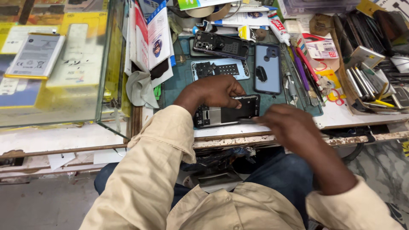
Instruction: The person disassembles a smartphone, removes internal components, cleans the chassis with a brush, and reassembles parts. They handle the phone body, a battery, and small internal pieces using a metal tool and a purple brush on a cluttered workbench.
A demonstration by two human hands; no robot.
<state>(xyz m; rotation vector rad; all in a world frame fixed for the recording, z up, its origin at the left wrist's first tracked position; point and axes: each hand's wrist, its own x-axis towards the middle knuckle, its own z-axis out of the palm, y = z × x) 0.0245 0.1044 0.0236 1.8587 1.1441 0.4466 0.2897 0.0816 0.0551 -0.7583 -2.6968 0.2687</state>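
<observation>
Four phone pieces lie on the teal rubber work mat: one opened black phone body at the mat's near edge, long axis left to right, plus a black frame, a pale blue frame and a blue back cover farther up. The left hand curls over the body's upper edge, gripping it. The right hand is blurred at its right end; its fingers and grip cannot be made out.

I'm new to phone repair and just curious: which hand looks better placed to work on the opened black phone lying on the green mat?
Probably the right hand: its fingertips meet the opened black phone's near edge, seemingly with a thin tool, though that is blurred. The left hand lies over the phone's top, steadying it.
</observation>
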